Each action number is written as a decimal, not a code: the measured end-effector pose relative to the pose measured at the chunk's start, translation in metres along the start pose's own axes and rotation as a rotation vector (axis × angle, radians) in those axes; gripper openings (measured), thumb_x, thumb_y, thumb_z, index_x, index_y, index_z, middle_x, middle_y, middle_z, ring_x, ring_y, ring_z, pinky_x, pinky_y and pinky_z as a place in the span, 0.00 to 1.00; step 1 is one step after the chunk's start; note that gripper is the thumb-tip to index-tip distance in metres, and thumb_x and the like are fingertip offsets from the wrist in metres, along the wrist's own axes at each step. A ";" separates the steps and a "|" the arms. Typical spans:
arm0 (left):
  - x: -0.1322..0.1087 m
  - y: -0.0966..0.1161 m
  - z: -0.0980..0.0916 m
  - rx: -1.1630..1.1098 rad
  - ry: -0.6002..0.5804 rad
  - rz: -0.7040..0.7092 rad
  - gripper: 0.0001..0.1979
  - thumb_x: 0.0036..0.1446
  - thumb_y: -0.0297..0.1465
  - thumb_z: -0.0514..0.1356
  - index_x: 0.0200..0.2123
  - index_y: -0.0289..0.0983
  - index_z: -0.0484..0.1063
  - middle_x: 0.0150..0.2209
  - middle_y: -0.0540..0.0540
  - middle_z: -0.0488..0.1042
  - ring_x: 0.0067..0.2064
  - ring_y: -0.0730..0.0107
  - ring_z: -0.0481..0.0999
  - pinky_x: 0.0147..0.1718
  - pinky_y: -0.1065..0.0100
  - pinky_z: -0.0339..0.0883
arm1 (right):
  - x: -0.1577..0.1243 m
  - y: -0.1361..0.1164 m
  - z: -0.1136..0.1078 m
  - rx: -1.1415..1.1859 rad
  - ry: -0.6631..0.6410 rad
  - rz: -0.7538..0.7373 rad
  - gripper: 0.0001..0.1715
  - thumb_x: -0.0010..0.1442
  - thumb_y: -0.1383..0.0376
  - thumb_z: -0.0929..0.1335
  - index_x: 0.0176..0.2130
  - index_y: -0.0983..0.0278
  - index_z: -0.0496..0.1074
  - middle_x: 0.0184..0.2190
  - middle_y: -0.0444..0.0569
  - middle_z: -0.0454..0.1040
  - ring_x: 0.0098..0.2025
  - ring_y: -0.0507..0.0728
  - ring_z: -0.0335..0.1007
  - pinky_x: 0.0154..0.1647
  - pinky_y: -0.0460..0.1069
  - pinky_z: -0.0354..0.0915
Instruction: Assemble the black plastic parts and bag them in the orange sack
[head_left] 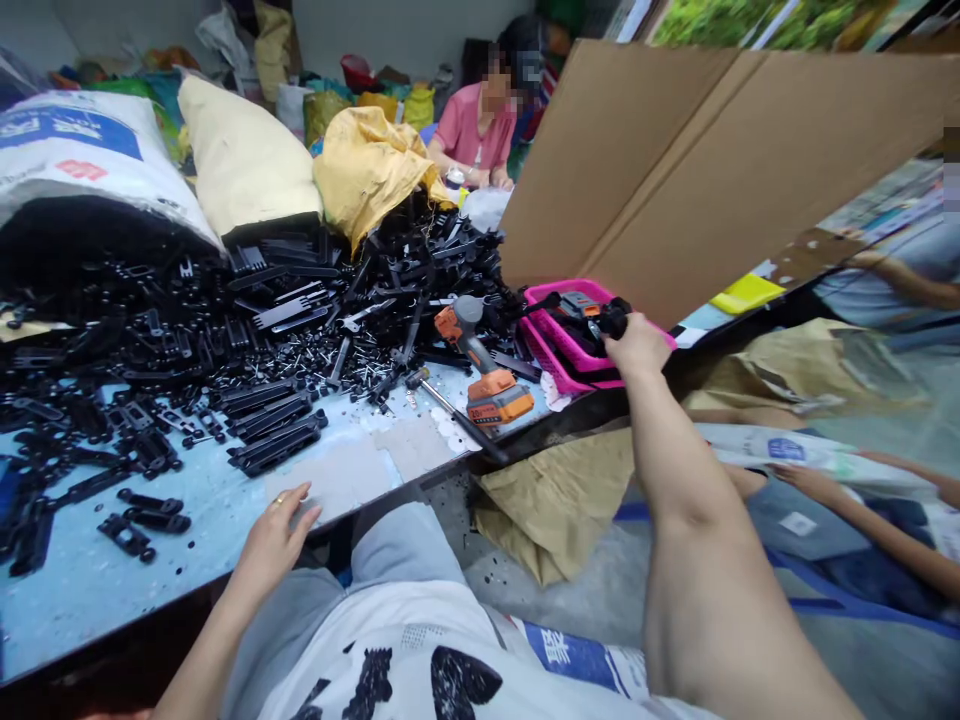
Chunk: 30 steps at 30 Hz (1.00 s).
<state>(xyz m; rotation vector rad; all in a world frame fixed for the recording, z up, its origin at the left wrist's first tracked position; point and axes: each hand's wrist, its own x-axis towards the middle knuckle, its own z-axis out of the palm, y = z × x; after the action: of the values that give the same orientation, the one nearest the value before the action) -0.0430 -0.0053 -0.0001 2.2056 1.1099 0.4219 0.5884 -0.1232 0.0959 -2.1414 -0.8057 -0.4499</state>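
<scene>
My left hand (279, 532) rests at the table's front edge, beside a pale card sheet, with its fingers apart and nothing in them. Stretched out to the right, my right hand (637, 345) closes on a dark piece (615, 318) at the pink basket (559, 362); its exact kind is hard to make out. Orange-and-black tool parts lie in that basket. Left of it stands an orange-and-grey cordless drill (480, 365) on its battery. A hammer (457, 412) lies beside the drill, its dark handle reaching over the edge.
Black plastic parts (300, 310) and small screws (360, 360) are heaped across the blue table (187, 540). Full sacks (247, 150) stand behind. A cardboard panel (675, 170) rises at the right. A person in pink (476, 130) sits opposite; other people's arms (862, 510) show at right.
</scene>
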 end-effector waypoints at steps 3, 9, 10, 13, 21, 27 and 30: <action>-0.004 -0.005 -0.001 0.060 0.001 0.018 0.23 0.60 0.43 0.50 0.52 0.37 0.66 0.45 0.41 0.72 0.45 0.59 0.74 0.45 0.59 0.68 | -0.006 0.012 0.006 -0.016 0.048 -0.050 0.20 0.46 0.48 0.69 0.28 0.59 0.62 0.31 0.55 0.70 0.44 0.66 0.68 0.45 0.65 0.60; -0.008 -0.019 -0.020 0.093 0.081 -0.046 0.23 0.60 0.43 0.50 0.52 0.36 0.66 0.46 0.40 0.72 0.46 0.60 0.73 0.46 0.59 0.67 | -0.068 -0.079 0.005 -0.002 0.120 -0.273 0.23 0.56 0.50 0.65 0.46 0.61 0.67 0.44 0.59 0.70 0.50 0.71 0.65 0.50 0.66 0.60; -0.008 -0.022 -0.026 0.102 0.105 -0.061 0.23 0.60 0.43 0.50 0.52 0.36 0.66 0.46 0.40 0.72 0.45 0.59 0.73 0.46 0.59 0.67 | -0.083 -0.102 0.007 0.017 0.083 -0.311 0.24 0.57 0.51 0.65 0.49 0.61 0.66 0.46 0.60 0.69 0.50 0.70 0.65 0.50 0.64 0.61; -0.003 -0.036 -0.045 0.168 0.232 -0.126 0.22 0.60 0.42 0.50 0.51 0.34 0.67 0.46 0.38 0.71 0.47 0.58 0.72 0.49 0.59 0.65 | -0.142 -0.168 0.026 0.176 -0.130 -0.449 0.25 0.56 0.53 0.67 0.51 0.58 0.65 0.44 0.56 0.71 0.46 0.66 0.69 0.48 0.59 0.64; 0.040 -0.094 -0.103 0.479 0.512 -0.569 0.20 0.59 0.38 0.52 0.45 0.29 0.69 0.45 0.33 0.69 0.50 0.51 0.66 0.51 0.57 0.59 | -0.308 -0.292 0.100 0.625 -1.174 -0.320 0.27 0.51 0.52 0.70 0.49 0.56 0.68 0.43 0.50 0.74 0.43 0.63 0.70 0.47 0.56 0.63; 0.108 -0.102 -0.116 0.418 0.526 -0.803 0.16 0.56 0.28 0.53 0.43 0.20 0.67 0.49 0.23 0.64 0.53 0.44 0.60 0.46 0.51 0.59 | -0.340 -0.320 0.114 0.739 -1.302 -0.141 0.26 0.55 0.51 0.67 0.51 0.57 0.65 0.35 0.47 0.73 0.36 0.57 0.69 0.42 0.52 0.63; 0.112 -0.103 -0.120 0.355 0.520 -0.781 0.15 0.57 0.24 0.49 0.45 0.18 0.65 0.49 0.20 0.63 0.53 0.44 0.60 0.47 0.49 0.57 | -0.331 -0.312 0.115 0.774 -1.378 -0.006 0.29 0.59 0.48 0.62 0.55 0.58 0.61 0.32 0.45 0.71 0.28 0.52 0.67 0.32 0.48 0.64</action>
<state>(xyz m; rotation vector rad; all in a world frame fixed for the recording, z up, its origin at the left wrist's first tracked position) -0.1026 0.1780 0.0227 1.7550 2.3452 0.4765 0.1396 -0.0125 0.0138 -1.4497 -1.3614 1.2996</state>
